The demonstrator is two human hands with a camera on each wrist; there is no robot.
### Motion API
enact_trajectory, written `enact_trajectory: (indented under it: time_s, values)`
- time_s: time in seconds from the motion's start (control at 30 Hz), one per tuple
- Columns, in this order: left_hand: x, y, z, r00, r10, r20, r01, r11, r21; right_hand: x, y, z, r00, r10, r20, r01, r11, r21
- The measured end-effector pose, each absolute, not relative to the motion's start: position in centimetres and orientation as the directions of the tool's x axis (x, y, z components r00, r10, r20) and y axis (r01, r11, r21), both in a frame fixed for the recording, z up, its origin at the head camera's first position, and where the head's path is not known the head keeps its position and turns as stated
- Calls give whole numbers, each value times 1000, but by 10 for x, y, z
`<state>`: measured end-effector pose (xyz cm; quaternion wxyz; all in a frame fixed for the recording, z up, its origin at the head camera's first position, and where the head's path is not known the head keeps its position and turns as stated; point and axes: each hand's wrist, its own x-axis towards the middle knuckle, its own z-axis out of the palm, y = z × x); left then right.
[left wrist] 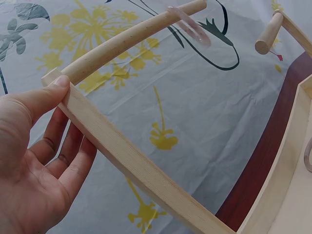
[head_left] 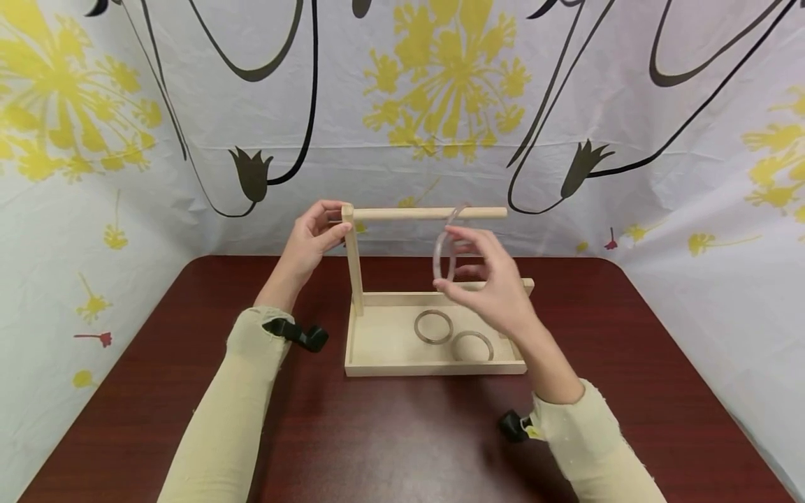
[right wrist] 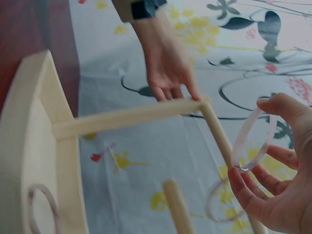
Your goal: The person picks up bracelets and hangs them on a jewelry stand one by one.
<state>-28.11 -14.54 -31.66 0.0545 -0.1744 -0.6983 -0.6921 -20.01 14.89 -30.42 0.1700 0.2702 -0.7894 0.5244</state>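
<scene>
My right hand (head_left: 492,279) pinches 1 pale ring (head_left: 437,260) between thumb and fingertips at opposite sides of its rim, holding it roughly upright just beside the bar (head_left: 402,214). My left hand (head_left: 308,237) pinches the top of the post (head_left: 354,265), where the bar joins it at the left edge of the tray (head_left: 434,370).

I judge the ring light and stiff: thin, smooth and glossy, so apt to slip if the pinch drifts off its rim. I can't tell glass from plastic here, so I treat it as breakable and squeeze gently. The present hold suits it, since it leaves the middle clear.

A hung ring (right wrist: 209,202) loops round the bar, past its middle toward the free end. 2 more rings (head_left: 434,344) lie in the tray, 1 near the middle, 1 close to the front edge. I'd lift those by the outer rim, picking the side away from the front wall for the nearer.
</scene>
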Motion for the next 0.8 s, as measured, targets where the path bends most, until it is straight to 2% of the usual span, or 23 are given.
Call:
enact_trajectory:
  time_s: [0.13, 0.37, 0.53, 0.8]
  values:
    - [-281, -145, -317, -933, 168, 319, 321, -18, 947, -204, 163, -296, -799, -135, 585, -595, 317, -739]
    - [-282, -146, -317, -932, 168, 322, 324, -14, 946, -214, 182, -286, -784, 20, 621, -559, 414, -719]
    - [-282, -146, -317, -932, 170, 319, 322, -14, 947, -228, 191, -288, -784, 72, 616, -518, 472, -714]
    - [-279, -144, -316, -931, 158, 329, 331, -13, 943, -247, 196, -295, -840, 87, 536, -459, 414, -786]
